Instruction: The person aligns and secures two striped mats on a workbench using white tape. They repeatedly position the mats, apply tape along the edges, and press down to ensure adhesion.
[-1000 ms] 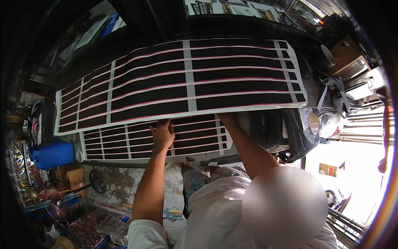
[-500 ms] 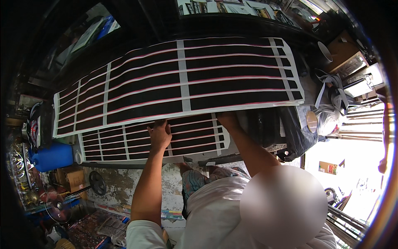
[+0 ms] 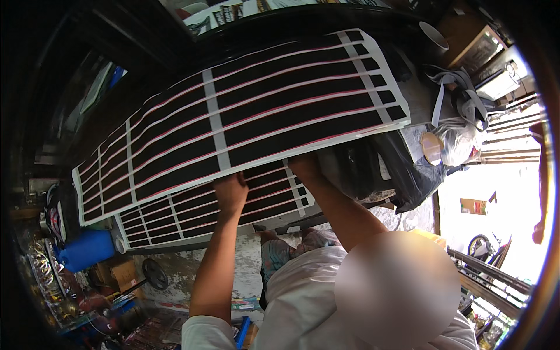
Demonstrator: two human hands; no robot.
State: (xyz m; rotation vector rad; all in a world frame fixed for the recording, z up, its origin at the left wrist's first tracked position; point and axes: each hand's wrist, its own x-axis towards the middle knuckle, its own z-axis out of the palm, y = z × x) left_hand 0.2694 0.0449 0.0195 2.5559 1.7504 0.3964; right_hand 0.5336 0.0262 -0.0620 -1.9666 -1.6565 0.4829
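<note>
Left hand: your left hand [image 3: 230, 195] grips the near edge of the upper grille panel [image 3: 233, 116].
Right hand: your right hand [image 3: 304, 165] reaches under that edge (fingers hidden, so I cannot tell its grasp).
Lower panel: the second grille [image 3: 192, 219] lies beneath, near left.
Change: the upper grille panel has tilted more and its right end rides higher than a second ago; you seem to be lifting it clear.
Right side: black bag [image 3: 379, 169] beside the panels.

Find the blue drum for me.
In the head view, the blue drum sits low on the left, below the grilles' left ends and above a cardboard box.
</note>
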